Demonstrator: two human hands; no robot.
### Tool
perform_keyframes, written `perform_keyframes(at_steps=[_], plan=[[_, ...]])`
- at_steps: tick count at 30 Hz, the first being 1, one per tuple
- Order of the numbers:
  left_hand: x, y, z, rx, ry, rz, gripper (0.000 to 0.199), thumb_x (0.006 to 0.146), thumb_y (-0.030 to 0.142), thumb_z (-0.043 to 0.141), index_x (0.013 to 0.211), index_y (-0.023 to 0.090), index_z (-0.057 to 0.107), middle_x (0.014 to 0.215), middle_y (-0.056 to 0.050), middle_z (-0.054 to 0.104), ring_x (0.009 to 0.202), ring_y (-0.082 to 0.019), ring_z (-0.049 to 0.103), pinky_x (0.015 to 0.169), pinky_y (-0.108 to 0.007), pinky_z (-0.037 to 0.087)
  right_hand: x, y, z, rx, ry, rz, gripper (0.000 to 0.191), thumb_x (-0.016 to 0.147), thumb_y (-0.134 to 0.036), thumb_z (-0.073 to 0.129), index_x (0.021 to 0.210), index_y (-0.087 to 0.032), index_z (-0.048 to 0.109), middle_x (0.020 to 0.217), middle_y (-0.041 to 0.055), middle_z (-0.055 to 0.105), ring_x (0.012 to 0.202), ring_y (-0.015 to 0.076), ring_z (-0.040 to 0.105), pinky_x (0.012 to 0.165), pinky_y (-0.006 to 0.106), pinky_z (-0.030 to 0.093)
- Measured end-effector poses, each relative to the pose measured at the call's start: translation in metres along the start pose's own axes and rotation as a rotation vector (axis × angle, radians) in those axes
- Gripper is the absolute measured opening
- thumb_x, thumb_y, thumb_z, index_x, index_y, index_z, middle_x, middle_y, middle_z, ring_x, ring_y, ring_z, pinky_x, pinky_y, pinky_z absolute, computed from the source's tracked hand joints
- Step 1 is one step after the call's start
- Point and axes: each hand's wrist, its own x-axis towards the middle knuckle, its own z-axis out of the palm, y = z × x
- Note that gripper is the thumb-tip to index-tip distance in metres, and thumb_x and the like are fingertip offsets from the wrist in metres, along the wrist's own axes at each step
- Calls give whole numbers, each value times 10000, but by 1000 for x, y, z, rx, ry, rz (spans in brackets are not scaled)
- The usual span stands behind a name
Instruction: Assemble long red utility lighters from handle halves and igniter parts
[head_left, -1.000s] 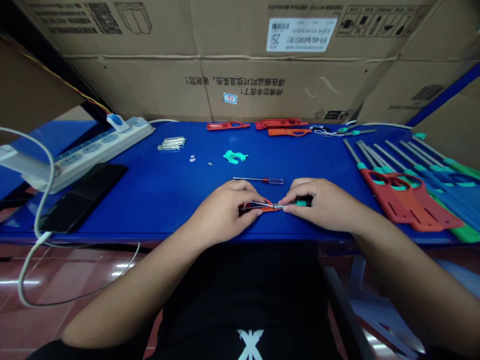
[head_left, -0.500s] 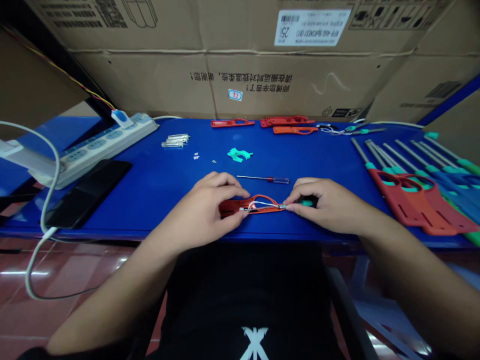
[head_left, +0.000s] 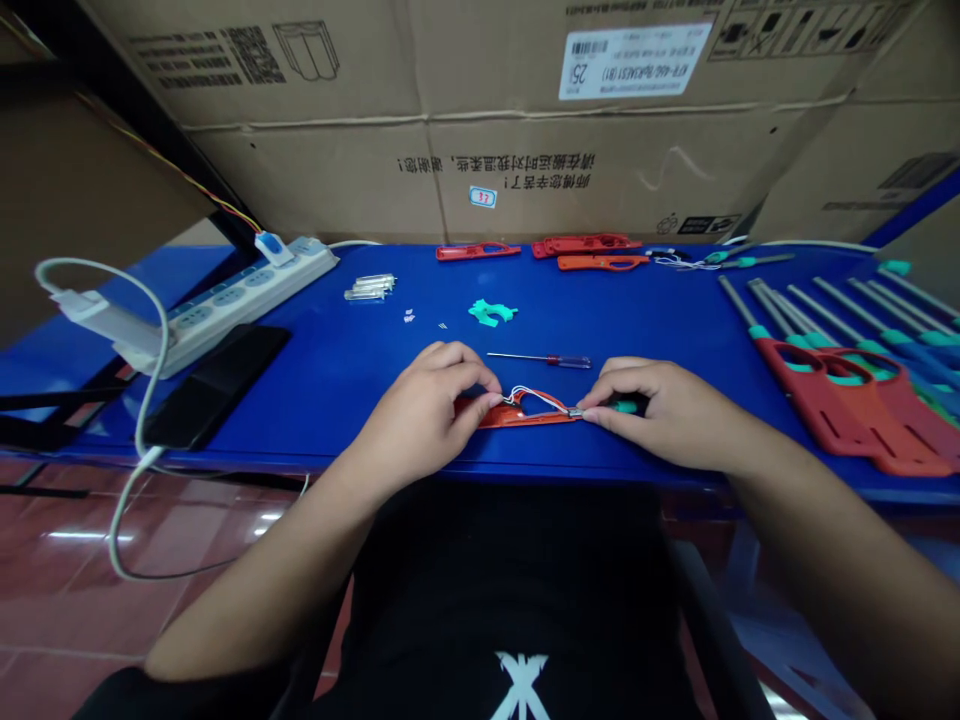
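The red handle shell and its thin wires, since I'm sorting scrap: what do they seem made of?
The red handle shell looks like moulded plastic: opaque, evenly coloured, with a smooth, faint sheen. The thin wires look plastic-insulated, given their white, flexible-looking sheath; any metal core is hidden.

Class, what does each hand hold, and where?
The left hand holds a red lighter body by its end; the right hand pinches the metal tube beside it.
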Motion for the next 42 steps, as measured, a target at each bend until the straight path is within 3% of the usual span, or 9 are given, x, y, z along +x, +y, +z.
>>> perform_keyframes(at_steps=[6,11,15,20,30,37,42], plan=[[-3,-3,10,18,7,-5,77,951,178,580,933,174,655,935,-25,685,878,-172,576,830,-326,460,-1,0,1,-8,7,1,176,908,-382,622,915,-262,751,925,24,686,854,175,646,774,329,484],[-3,0,3,12,8,68,87,953,163,574,977,173,658,911,-15,708,837,-158,600,786,-301,478,-1,0,2,-22,13,5,173,907,-377,618,912,-258,744,937,28,686,866,179,645,779,330,486],[2,1,-6,32,-74,91,310,946,117,544,1239,174,628,1004,-47,688,929,-180,613,850,-336,498,-1,-1,2,-22,20,2,178,907,-382,614,898,-256,739,937,31,686,868,184,646,783,332,491],[5,2,-8,61,-180,107,331,965,123,506,1251,181,661,1012,-71,645,971,-201,593,859,-347,512,-1,-3,2,-21,22,3,181,908,-379,605,893,-257,739,930,24,681,864,180,642,786,336,495],[8,1,-3,58,-78,186,271,946,87,521,1103,163,727,992,-51,743,906,-187,659,827,-347,530,-1,-2,3,-22,33,-8,167,905,-372,613,891,-259,735,921,21,679,862,176,634,770,329,494],[-3,-2,10,-27,35,85,177,918,155,622,990,212,774,945,-5,786,865,-171,703,804,-333,568,-2,-2,3,-14,36,-4,165,908,-373,615,898,-256,731,937,24,673,877,176,632,781,328,496],[-7,-1,12,-30,33,91,208,926,156,594,1023,203,772,1013,-22,786,928,-192,717,860,-376,581,-2,-2,3,-13,34,-18,174,911,-370,608,903,-249,733,937,35,675,872,185,634,780,342,495]])
